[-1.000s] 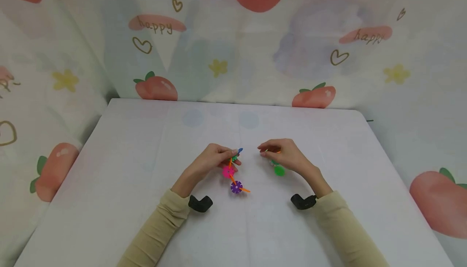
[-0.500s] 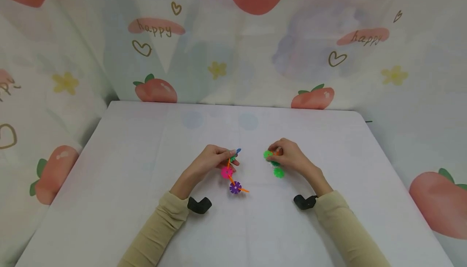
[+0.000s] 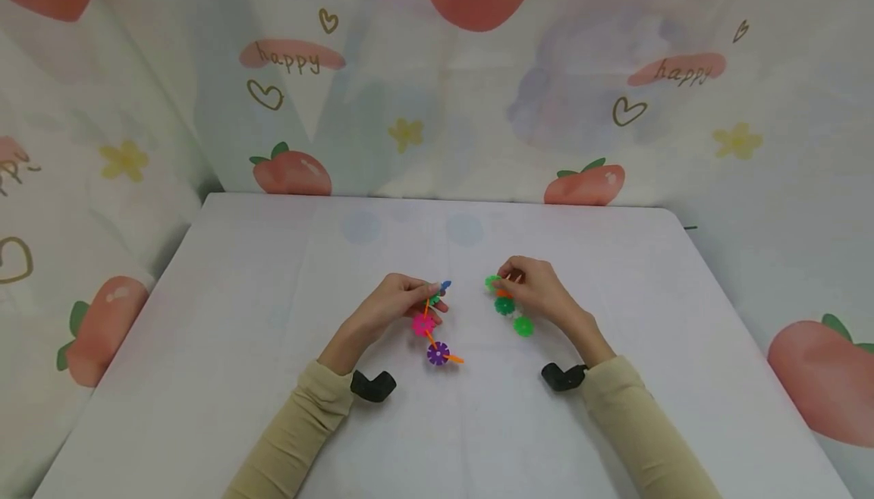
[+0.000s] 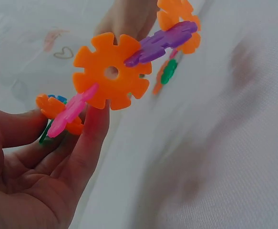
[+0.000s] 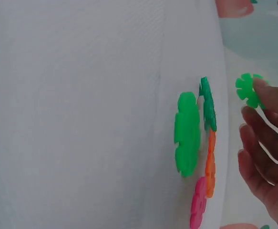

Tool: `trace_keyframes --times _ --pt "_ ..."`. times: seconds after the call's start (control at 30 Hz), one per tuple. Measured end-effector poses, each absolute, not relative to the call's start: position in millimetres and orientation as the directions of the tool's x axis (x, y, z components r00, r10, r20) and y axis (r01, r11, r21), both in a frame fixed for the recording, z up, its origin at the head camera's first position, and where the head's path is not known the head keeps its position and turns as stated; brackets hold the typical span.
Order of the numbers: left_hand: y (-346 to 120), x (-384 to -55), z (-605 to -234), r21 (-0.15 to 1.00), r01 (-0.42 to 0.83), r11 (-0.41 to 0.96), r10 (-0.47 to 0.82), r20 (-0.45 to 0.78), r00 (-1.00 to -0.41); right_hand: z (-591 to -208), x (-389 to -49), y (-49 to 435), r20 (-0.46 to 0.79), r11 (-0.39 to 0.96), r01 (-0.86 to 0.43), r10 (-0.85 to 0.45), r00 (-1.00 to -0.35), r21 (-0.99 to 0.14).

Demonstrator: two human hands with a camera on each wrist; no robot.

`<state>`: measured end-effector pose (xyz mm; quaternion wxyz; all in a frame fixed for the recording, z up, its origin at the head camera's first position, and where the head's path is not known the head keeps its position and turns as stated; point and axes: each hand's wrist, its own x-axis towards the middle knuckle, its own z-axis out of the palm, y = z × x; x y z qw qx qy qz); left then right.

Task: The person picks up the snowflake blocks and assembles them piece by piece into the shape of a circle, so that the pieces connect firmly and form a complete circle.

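My left hand holds a chain of interlocked plastic snowflake discs by its upper end, near the blue disc. Below hang a pink disc, a purple disc and edge-on orange ones; the left wrist view shows an orange disc face-on with pink and purple discs slotted into it. Between thumb and fingertips, my right hand pinches a light green snowflake disc, apart from the chain. Under that hand lie loose discs: dark green, another light green, orange and pink.
The white-covered table reaches back to a printed cloth wall, with another cloth side at the left. A black wrist mount sticks out inward from the left sleeve, and a second mount from the right.
My right hand has picked up the light green disc and shifts it slightly left, uncovering the dark green and orange discs beneath. The left hand keeps its hold on the chain, almost still.
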<state>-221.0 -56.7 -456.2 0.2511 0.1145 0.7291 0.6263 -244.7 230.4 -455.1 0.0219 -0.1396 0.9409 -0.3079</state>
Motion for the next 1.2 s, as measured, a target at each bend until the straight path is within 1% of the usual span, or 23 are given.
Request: trace_keyframes --times 0.13,0.27,0.47,0.63,0.77,0.97,1.2 --pt "-56 -221 -457 0.972 -0.154 0.18 0.485 -0.224 -0.845 -451 -240 223 0.071 0.689 -0.272 -0.306 -0.949 -0.672" --pt "-56 -221 -458 0.973 -0.154 0.171 0.487 -0.219 -0.846 -446 -236 214 0.066 0.578 -0.278 -0.36 -0.93 -0.767" --pt "-57 -222 -461 0.974 -0.154 0.164 0.495 -0.216 -0.841 -443 -235 198 0.026 0.507 -0.246 -0.401 -0.916 -0.826" --pt "-56 -222 -461 0.975 -0.156 0.16 0.497 -0.216 -0.84 -442 -236 188 0.013 0.49 -0.239 -0.421 -0.907 -0.838" --pt "-56 -221 -459 0.975 -0.158 0.157 0.478 -0.215 -0.852 -440 -238 183 0.008 0.484 -0.242 -0.436 -0.9 -0.841" --pt "-51 -221 -460 0.976 -0.118 0.185 0.461 -0.193 -0.866 -438 -243 181 -0.036 0.487 -0.209 -0.446 -0.894 -0.848" --pt "-47 -219 -466 0.972 -0.136 0.191 0.418 -0.206 -0.885 -442 -250 179 -0.039 0.485 -0.232 -0.486 -0.873 -0.843"
